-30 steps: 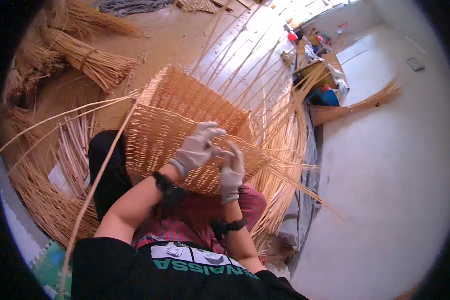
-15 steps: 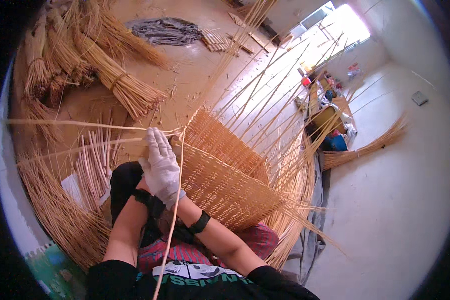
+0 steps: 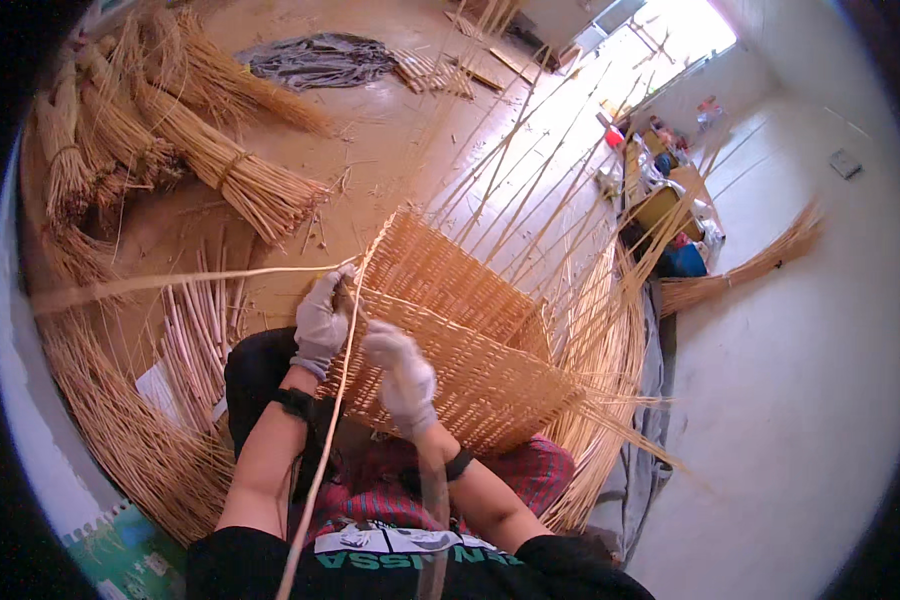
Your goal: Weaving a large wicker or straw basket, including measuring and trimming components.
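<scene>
A half-woven wicker basket (image 3: 450,372) rests tilted over my lap, its long loose rods fanning out to the far right. My left hand (image 3: 320,322), in a pale glove, is closed at the basket's near-left corner, where rods meet. Over the front wall is my gloved right hand (image 3: 402,375), slightly blurred, with fingers curled; a smeared wicker rod (image 3: 435,530) trails down from it past the wrist. Another pale rod (image 3: 315,480) runs from the corner down to the lower edge. A further rod (image 3: 195,283) sticks out leftward from the corner.
Tied bundles of wicker (image 3: 225,165) lie on the floor at far left. Loose rods (image 3: 135,440) spread along my left side, near short thick sticks (image 3: 205,340). A dark grey heap (image 3: 320,60) lies at the back. Beyond the basket are a blue container (image 3: 682,261) and another bundle (image 3: 745,280).
My right hand has come away from beside the left at the corner and moved right and nearer, over the front wall, a rod trailing from it. The basket has shifted slightly.
</scene>
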`<state>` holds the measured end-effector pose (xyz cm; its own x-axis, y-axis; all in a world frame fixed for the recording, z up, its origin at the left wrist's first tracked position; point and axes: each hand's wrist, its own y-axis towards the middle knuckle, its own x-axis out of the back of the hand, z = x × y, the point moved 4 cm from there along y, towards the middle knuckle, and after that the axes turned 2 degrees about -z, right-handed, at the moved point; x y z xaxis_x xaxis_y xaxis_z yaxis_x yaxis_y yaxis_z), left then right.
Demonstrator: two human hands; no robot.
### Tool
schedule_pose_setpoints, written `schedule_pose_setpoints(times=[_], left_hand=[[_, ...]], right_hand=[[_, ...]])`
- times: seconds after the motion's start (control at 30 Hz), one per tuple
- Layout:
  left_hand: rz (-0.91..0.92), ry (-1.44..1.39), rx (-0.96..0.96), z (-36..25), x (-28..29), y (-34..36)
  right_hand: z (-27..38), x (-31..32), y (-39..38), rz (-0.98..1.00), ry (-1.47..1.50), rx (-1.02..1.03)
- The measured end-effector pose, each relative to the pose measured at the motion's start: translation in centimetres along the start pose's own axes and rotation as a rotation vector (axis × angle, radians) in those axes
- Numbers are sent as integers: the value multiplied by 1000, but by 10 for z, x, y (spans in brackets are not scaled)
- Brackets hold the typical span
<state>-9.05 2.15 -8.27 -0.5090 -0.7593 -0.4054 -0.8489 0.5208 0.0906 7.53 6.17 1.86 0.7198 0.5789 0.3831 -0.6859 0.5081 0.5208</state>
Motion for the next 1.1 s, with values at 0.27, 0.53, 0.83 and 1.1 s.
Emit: schedule_pose_setpoints(times=[0.27, 0.53, 0.83, 1.1], left_hand=[[132, 14, 188, -18, -9, 13], [-66, 217, 143, -28, -37, 13], [-284, 268, -135, -52, -43, -9], [459, 1197, -464, -69, -111, -67]], right_hand=[[-85, 16, 6, -359, 446, -602], [-22, 51, 123, -340, 134, 49], [-85, 114, -32, -626, 478, -757], [-66, 98, 33, -666, -35, -174]])
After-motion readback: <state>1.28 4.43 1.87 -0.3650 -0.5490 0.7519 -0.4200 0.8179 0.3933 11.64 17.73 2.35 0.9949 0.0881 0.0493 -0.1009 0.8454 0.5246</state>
